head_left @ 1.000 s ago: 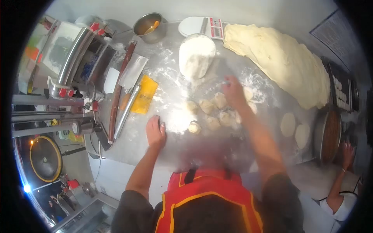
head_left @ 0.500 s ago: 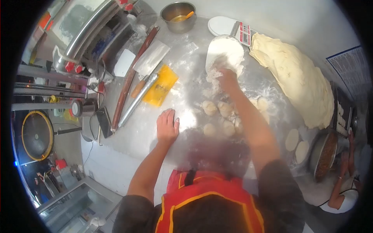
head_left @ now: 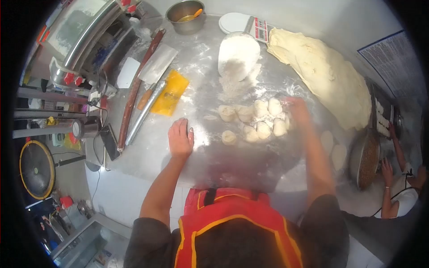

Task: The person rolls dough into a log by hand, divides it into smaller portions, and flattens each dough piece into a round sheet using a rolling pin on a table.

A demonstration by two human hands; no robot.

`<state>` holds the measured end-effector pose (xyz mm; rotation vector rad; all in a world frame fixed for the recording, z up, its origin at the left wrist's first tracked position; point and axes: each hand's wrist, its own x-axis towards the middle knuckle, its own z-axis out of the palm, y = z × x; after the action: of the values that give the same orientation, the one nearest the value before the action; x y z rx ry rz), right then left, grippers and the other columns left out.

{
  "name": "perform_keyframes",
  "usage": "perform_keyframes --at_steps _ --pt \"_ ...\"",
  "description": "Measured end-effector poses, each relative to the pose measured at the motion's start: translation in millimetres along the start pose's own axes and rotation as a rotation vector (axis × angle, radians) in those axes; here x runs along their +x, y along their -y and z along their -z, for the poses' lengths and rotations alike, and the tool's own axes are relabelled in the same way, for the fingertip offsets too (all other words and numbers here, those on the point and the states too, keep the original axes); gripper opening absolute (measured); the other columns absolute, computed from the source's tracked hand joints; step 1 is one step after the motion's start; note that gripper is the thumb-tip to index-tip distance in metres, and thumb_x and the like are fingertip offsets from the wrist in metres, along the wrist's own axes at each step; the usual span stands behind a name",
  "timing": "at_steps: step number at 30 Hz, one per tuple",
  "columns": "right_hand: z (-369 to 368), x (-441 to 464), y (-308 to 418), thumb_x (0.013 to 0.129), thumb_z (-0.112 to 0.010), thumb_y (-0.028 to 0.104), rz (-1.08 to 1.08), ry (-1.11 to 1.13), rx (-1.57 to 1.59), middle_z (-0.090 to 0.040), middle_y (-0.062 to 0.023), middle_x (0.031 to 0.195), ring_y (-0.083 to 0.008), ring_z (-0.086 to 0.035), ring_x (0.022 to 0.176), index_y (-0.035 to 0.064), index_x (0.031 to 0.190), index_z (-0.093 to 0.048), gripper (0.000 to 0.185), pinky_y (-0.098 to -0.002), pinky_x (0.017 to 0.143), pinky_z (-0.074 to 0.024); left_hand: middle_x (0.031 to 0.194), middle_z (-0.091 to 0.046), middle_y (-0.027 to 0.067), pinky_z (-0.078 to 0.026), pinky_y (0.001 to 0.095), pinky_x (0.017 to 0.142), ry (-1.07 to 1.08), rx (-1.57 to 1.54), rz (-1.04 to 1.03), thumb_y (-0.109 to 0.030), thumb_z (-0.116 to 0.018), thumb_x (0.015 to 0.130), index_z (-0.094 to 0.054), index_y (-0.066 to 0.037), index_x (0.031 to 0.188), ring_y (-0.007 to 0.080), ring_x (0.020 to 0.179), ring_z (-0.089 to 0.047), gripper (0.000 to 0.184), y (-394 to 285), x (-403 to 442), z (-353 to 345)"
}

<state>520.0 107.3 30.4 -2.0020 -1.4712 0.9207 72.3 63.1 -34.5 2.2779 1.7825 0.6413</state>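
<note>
My left hand (head_left: pixel 181 138) lies flat on the metal worktop (head_left: pixel 201 154), fingers stretched out and holding nothing. My right hand (head_left: pixel 297 109) is at the right end of a group of small dough pieces (head_left: pixel 263 129), smeared by motion. I cannot tell how its fingers stand or whether they hold anything. Several of the dough pieces carry white flour on top. Beyond them a scoop of white flour (head_left: pixel 239 51) rests on the worktop, with loose flour spilled from its mouth. A large slab of dough (head_left: pixel 326 73) spreads along the right, and flat dough ovals (head_left: pixel 338 157) lie near my right forearm.
A kitchen scale (head_left: pixel 235 22) and a metal pot (head_left: pixel 185 27) with an orange-handled tool stand at the back. Leftward lie a long wooden rolling pin (head_left: pixel 138 89), a metal rod (head_left: pixel 145 114), a yellow sheet (head_left: pixel 170 93) and a phone (head_left: pixel 109 142). A pan of brown filling (head_left: pixel 368 158) and another person's hands are at right.
My right hand has moved from the flour at the scoop's mouth to the right end of the dough pieces. Flour now whitens several pieces. My left hand stays flat; the view has shifted.
</note>
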Motion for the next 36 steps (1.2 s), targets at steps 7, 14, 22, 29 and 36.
perform_keyframes --at_steps 7,14,22,29,36 --pt "-14.0 3.7 -21.5 0.078 -0.055 -0.003 -0.092 -0.338 0.177 -0.07 -0.0188 0.09 -0.0284 -0.067 0.086 0.0036 0.102 -0.07 0.03 -0.0344 0.074 -0.0515 0.128 -0.05 0.0158 -0.036 0.0473 0.102 -0.048 0.019 -0.043 -0.016 -0.059 0.086 -0.047 -0.003 0.129 0.0361 0.12 -0.046 0.046 0.6 -0.5 -1.3" --pt "-23.7 16.1 -57.1 0.077 -0.057 -0.001 0.063 -0.392 -0.224 -0.066 -0.0207 0.101 -0.0308 -0.064 0.093 0.0036 0.106 -0.066 0.03 -0.0389 0.081 -0.0504 0.126 -0.051 0.0165 -0.037 0.047 0.1 -0.06 -0.01 -0.061 -0.015 -0.06 0.086 -0.048 -0.002 0.127 0.0359 0.119 -0.047 0.045 -0.9 0.5 3.1" --pt "-62.1 -15.4 56.6 0.075 -0.058 -0.001 0.272 0.0 -0.113 -0.066 -0.0201 0.106 -0.0337 -0.064 0.099 0.0073 0.111 -0.066 0.038 -0.0368 0.086 -0.0496 0.126 -0.051 0.0161 -0.037 0.0468 0.099 -0.055 -0.01 -0.052 -0.016 -0.06 0.086 -0.048 -0.003 0.126 0.0352 0.118 -0.047 0.044 0.1 2.9 3.1" --pt "-89.1 15.3 60.2 0.077 -0.061 -0.004 0.19 0.008 -0.02 -0.069 -0.0163 0.102 -0.0228 -0.067 0.088 0.0084 0.116 -0.065 0.041 -0.0345 0.076 -0.0515 0.127 -0.05 0.0149 -0.036 0.0462 0.1 -0.044 -0.036 -0.024 -0.016 -0.061 0.085 -0.049 -0.004 0.126 0.0341 0.119 -0.046 0.044 -0.6 2.7 3.9" --pt "-143.6 51.2 124.4 0.078 -0.066 0.009 0.179 -0.085 -0.206 -0.055 -0.0185 0.115 -0.038 -0.057 0.104 0.007 0.118 -0.055 0.042 -0.045 0.09 -0.0471 0.125 -0.051 0.0148 -0.036 0.0461 0.101 0.005 -0.096 0.004 -0.016 -0.063 0.083 -0.049 -0.004 0.124 0.0343 0.12 -0.046 0.045 -1.6 5.3 10.5"
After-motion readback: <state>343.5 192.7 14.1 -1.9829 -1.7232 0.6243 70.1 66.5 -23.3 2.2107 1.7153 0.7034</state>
